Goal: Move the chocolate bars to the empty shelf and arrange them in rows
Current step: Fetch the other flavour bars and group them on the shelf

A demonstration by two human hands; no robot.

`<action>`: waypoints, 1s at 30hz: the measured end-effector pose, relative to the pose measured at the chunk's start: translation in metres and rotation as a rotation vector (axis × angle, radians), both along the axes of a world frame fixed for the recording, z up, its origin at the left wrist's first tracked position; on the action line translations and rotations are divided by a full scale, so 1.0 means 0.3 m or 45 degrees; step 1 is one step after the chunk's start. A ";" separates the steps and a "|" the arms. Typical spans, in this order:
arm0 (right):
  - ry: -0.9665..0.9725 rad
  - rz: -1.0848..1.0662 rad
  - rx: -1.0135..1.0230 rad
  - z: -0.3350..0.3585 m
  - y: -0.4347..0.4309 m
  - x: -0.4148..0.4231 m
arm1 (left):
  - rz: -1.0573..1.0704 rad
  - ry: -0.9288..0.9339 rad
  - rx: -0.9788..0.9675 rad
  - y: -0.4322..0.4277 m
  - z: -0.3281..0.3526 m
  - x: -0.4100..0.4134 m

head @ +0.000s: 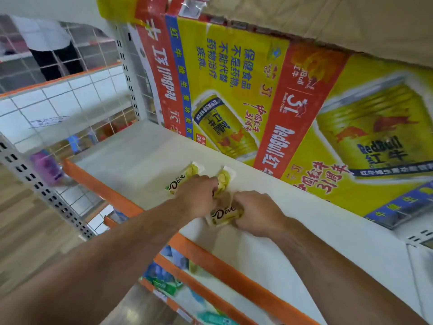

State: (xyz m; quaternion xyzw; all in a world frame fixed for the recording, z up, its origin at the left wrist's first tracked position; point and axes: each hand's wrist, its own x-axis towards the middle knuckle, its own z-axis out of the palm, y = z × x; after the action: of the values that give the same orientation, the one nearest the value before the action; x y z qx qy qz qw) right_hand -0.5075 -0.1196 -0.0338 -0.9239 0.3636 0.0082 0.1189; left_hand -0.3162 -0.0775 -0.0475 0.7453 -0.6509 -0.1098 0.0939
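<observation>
Three cream-and-yellow Dove chocolate bars lie on the white shelf (140, 146). One bar (179, 181) lies flat at the left, partly under my left hand (198, 198). My left hand's fingers pinch the near end of a second bar (225, 178), which points toward the back. My right hand (257, 213) curls around the right end of a third bar (223, 214), nearest the shelf's orange front edge (210, 256). Both hands touch the shelf surface.
Large yellow and red Red Bull cartons (293, 113) stand along the back and right of the shelf. A brown carton (339, 17) sits above them. Lower shelves hold blue and green packets (164, 277). A person (49, 48) stands behind the wire mesh at far left.
</observation>
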 end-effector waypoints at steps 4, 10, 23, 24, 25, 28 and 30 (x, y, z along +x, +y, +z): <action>0.106 -0.073 0.020 0.011 0.031 -0.027 | -0.031 -0.010 0.034 -0.061 0.019 -0.014; 0.129 -0.291 0.103 0.007 0.098 -0.077 | -0.102 -0.031 0.145 -0.116 0.046 0.001; 0.122 -0.735 0.130 0.020 0.271 -0.365 | -0.670 0.252 0.053 -0.192 0.031 -0.321; 0.110 -0.759 0.135 0.022 0.281 -0.400 | -0.704 0.250 0.050 -0.197 0.034 -0.366; 0.105 -0.777 0.136 0.023 0.290 -0.437 | -0.732 0.249 0.050 -0.202 0.036 -0.412; 0.096 -0.808 0.127 0.022 0.301 -0.556 | -0.777 0.252 0.057 -0.219 0.037 -0.553; 0.089 -0.806 0.120 0.018 0.299 -0.639 | -0.775 0.251 0.059 -0.231 0.030 -0.639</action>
State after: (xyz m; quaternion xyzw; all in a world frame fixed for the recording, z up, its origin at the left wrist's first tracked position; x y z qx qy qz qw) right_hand -0.6994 -0.0299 -0.0283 -0.7574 0.6361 0.0195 0.1457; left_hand -0.5080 -0.1468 -0.0386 0.5041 -0.8290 -0.2195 0.1023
